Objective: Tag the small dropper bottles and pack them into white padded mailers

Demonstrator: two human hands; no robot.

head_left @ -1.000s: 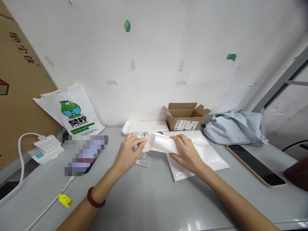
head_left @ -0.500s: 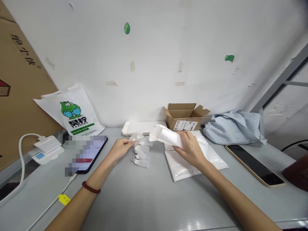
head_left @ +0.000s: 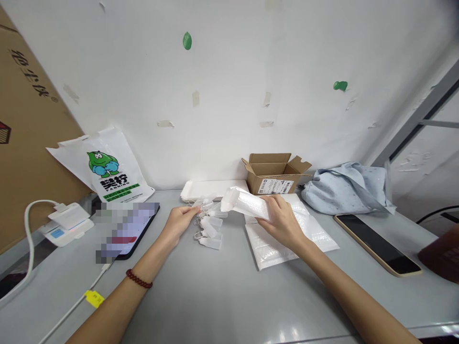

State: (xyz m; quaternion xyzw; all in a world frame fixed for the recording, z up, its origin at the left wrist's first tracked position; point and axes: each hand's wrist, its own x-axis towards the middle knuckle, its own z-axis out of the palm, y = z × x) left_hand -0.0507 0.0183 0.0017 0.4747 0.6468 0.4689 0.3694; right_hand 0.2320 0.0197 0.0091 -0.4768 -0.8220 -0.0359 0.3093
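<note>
My right hand (head_left: 281, 222) is wrapped round a white bubble mailer (head_left: 247, 204), whose mouth gapes toward the left. It is held above the table, in front of the cardboard box. My left hand (head_left: 179, 222) pinches one of the small translucent plastic bottles (head_left: 203, 200) at the upper left of a loose pile. Several more such bottles with little loops at their caps (head_left: 211, 240) lie on the grey table between my hands. Beneath my right hand, flat white bubble mailers (head_left: 276, 248) rest on the tabletop.
An open cardboard box (head_left: 272, 177) and a stack of white packets (head_left: 215, 189) stand by the wall. To the right lie a light blue cloth bag (head_left: 344, 188) and a phone (head_left: 376, 246). A lit phone (head_left: 132, 229), a charger (head_left: 68, 224) and a white printed bag (head_left: 107, 165) are at left.
The view has shifted very slightly. Both hands keep nearly the same place, the right still holding the mailer and the left still at the bottle pile.
</note>
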